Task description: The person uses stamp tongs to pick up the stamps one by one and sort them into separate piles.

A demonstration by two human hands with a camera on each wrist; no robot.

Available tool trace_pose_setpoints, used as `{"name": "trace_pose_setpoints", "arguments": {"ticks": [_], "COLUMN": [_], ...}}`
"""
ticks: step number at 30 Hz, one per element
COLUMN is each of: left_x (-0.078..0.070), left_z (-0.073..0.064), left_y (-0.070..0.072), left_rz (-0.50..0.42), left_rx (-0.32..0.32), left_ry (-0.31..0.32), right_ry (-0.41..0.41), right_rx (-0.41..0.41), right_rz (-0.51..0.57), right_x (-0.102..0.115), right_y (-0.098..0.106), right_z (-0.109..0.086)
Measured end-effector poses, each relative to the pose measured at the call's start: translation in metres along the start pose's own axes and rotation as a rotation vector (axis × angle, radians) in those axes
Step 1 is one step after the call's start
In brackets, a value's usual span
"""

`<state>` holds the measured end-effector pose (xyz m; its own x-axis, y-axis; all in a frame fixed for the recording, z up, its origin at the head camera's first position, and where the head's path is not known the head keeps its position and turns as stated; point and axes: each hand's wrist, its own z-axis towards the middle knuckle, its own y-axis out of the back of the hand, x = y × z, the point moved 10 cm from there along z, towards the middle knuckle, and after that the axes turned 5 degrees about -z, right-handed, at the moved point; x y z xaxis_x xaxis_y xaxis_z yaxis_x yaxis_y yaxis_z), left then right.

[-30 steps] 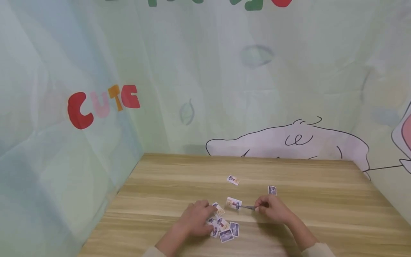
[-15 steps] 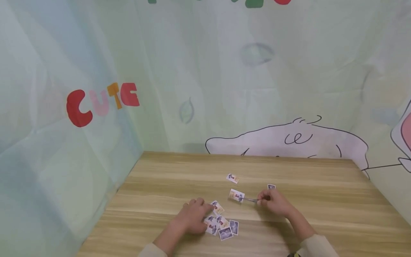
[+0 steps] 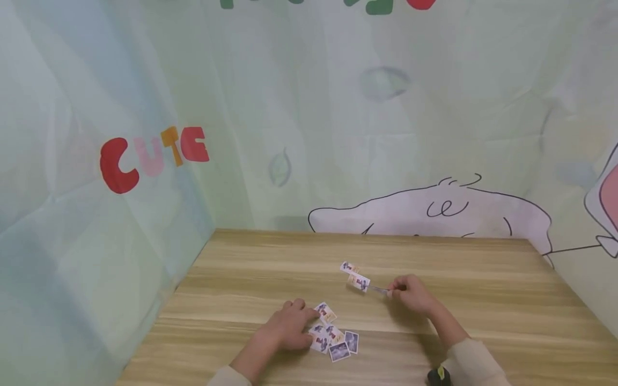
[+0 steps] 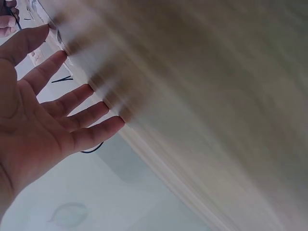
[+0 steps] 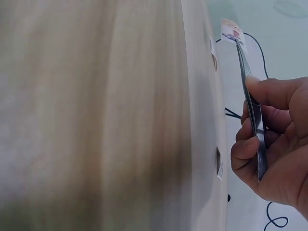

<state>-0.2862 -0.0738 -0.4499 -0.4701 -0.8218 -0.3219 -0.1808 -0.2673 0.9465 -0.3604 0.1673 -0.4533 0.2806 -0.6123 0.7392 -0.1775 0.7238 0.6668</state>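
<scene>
My right hand (image 3: 412,294) holds slim metal tweezers (image 5: 253,108) between thumb and curled fingers. At the tweezers' tips is a small white-bordered picture card (image 3: 359,282), lifted off the table in the right wrist view. It overlaps, in the head view, another picture card (image 3: 347,266) farther back. My left hand (image 3: 291,325) rests with spread fingers, its fingertips on the table; the index fingertip is at the edge of a picture card (image 3: 325,312). Beside its thumb lie overlapping picture cards (image 3: 318,339), two purple-grey cards (image 3: 339,351) among them.
The wooden table (image 3: 241,279) reaches back to a printed cloth wall (image 3: 314,107). One more card (image 5: 219,163) lies on the table in the right wrist view. A dark round item (image 3: 438,377) is by the right sleeve (image 3: 473,362).
My right hand has carried the card in the tweezers away from me and slightly right, up to the far card. It now hides the card at the right. My left hand has barely moved.
</scene>
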Motion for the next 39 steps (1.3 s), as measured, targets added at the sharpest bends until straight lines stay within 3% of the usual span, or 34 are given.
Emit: {"name": "trace_pose_setpoints", "arguments": {"ticks": [21,39], "left_x": [0.001,-0.002], "left_z": [-0.001,-0.003], "left_y": [-0.004,-0.001], "left_rz": [-0.042,-0.052], "left_rx": [-0.004,-0.008], "left_ry": [0.009,0.007], "right_ry": [-0.101,-0.178], "right_rx": [-0.077,-0.144], "right_rz": [-0.08,-0.115], "right_x": [0.0,-0.003], "right_y": [-0.007,-0.007], "right_z": [0.027,0.027]}}
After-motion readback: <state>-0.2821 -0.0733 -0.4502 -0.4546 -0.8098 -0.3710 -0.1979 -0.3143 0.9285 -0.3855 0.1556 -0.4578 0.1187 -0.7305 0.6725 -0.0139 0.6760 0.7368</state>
